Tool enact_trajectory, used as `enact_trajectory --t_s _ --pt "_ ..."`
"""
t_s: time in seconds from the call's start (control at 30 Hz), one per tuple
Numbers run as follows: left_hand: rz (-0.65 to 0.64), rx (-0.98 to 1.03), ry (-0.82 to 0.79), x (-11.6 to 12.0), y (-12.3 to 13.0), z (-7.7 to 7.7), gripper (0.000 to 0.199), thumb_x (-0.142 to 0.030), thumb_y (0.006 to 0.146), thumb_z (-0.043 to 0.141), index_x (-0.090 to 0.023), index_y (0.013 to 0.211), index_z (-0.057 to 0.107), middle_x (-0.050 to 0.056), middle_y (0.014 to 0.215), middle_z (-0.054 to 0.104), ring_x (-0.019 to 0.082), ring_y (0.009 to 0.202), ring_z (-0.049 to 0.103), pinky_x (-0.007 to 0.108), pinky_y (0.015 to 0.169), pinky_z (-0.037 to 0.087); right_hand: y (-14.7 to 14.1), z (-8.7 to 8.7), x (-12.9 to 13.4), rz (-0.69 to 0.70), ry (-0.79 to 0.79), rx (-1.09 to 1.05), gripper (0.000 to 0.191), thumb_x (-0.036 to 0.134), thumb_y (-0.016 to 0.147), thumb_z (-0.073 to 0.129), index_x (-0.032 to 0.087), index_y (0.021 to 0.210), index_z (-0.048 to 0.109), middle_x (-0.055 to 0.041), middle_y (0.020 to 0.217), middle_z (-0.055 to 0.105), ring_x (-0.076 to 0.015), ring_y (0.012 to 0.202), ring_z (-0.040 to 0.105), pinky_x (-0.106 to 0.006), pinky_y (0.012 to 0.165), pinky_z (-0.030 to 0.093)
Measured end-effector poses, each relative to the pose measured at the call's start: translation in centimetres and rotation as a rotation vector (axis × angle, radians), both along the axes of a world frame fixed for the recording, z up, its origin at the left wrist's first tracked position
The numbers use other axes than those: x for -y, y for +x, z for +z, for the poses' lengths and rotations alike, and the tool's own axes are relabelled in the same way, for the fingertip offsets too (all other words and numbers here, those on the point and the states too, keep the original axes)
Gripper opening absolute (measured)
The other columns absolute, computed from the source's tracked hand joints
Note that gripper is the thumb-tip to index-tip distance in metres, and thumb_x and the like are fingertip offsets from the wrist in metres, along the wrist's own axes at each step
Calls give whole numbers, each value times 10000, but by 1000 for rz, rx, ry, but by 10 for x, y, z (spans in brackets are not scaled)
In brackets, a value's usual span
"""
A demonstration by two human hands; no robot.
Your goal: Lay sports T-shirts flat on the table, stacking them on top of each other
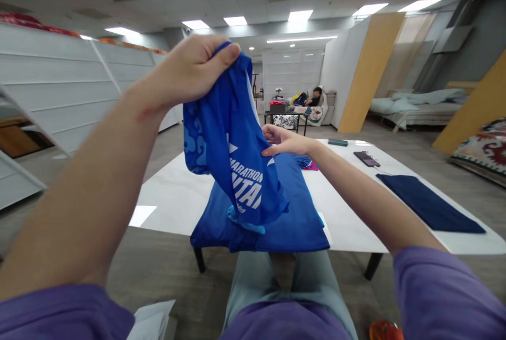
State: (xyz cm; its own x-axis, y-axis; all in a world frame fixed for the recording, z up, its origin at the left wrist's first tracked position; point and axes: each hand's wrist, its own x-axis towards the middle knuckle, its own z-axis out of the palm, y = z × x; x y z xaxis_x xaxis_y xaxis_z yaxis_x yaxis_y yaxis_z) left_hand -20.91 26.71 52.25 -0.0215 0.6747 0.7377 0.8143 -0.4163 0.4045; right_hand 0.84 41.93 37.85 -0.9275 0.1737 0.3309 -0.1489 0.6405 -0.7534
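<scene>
Raised in front of me, my left hand (205,63) is closed, thumb against fingers, on the top edge of a blue sports shirt (225,113). The shirt hangs bunched, with white "MARATHON" lettering on it and a lighter blue pattern at its left. My right hand (286,141) is closed on the shirt's right side, some of its fingers hidden behind the cloth. Below, a larger blue garment (292,208) lies spread on the white table (169,187), its front part overhanging the near edge. The shirt's lower end hangs over this garment.
On the table's right are a folded navy cloth (429,200), a phone (367,159) with a cable, and a small dark green object (338,142). Blue and pink cloth (306,163) lies behind the garment. A person (315,98) reclines far back. White papers (152,319) stick up at lower left.
</scene>
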Motion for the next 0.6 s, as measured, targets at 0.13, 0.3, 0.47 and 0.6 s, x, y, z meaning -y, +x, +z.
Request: enact_trajectory --t_s 0.13,0.3,0.47,0.6 --pt "56 -77 68 22 -14 9 328 -485 1143 681 -163 1130 739 23 897 606 170 914 443 341 1098 466 -9 -13 14 24 -57 -17 495 461 1082 764 173 1473 667 -136 1445 689 -288 1244 720 -515 1034 664" --pt "216 -137 135 49 -43 16 334 -466 1161 666 -144 1097 729 4 959 597 148 1013 445 344 1265 353 -5 2 14 -43 -85 -125 447 487 1076 765 185 1400 703 -119 1391 715 -271 1211 726 -494 1029 658" --pt "348 -152 156 73 -71 23 132 -270 1075 786 -139 1086 801 -3 914 644 188 1200 545 426 1406 191 11 69 -9 -192 -52 -339 359 580 928 895 323 1118 731 -1 1096 760 -277 1252 652 -414 1014 601" --pt "228 103 208 92 -73 40 299 -267 1127 582 -99 1117 828 -26 1065 716 312 1500 520 593 1364 238 32 148 -14 -450 227 -667 223 415 1150 650 269 986 608 0 1038 699 -190 1246 512 -275 1172 428"
